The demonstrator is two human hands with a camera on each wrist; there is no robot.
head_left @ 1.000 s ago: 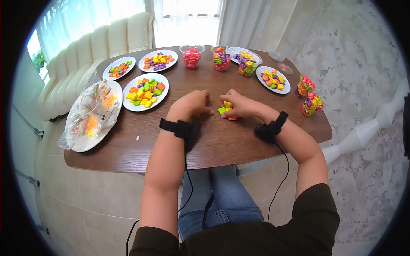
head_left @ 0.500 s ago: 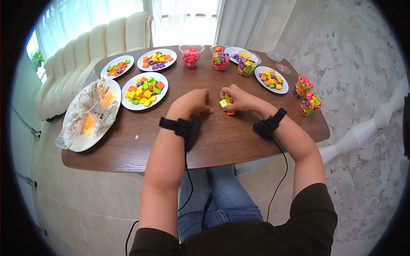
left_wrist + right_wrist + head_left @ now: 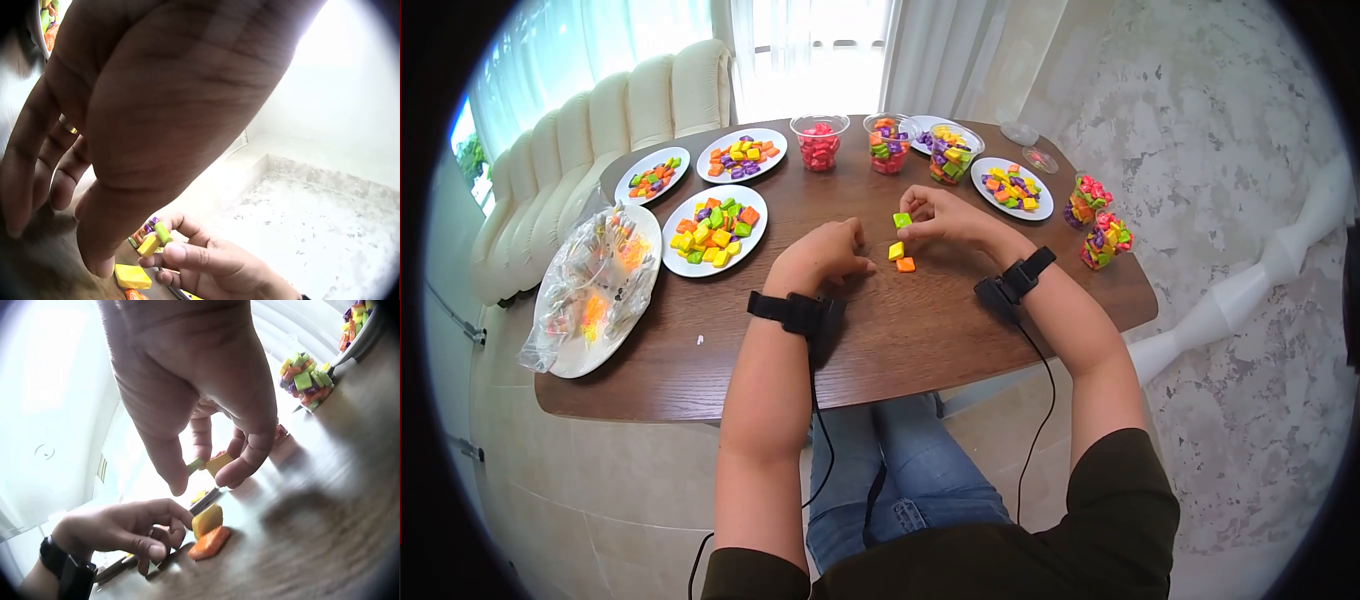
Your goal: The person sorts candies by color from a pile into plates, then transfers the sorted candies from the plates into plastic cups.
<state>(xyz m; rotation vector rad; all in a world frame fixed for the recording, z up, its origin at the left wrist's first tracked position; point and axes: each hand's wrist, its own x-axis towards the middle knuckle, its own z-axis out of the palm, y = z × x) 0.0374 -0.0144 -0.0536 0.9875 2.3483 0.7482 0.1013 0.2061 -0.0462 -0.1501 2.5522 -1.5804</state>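
My right hand [image 3: 948,217] pinches a green wrapped candy [image 3: 902,219] and a yellow candy [image 3: 219,464] between thumb and fingers, above the table. Below it, another yellow candy [image 3: 896,251] sits against an orange candy [image 3: 905,265] on the wood. To the left, my left hand [image 3: 820,256] hovers low with loosely bent fingers and holds nothing. In the right wrist view its index fingertip overlaps the edge of the lower yellow candy. The left wrist view shows the green candy between the right thumb and fingers.
White plates [image 3: 675,262] of mixed candies line the back of the brown table [image 3: 800,385]. Clear cups of candy, including a red-filled one [image 3: 820,150], stand at the back and right. An oval tray [image 3: 582,362] with plastic-wrapped things lies at the left.
My right hand has lifted away from the small candy group with a green and a yellow piece, leaving a yellow and an orange one uncovered. My left hand keeps nearly the same pose.
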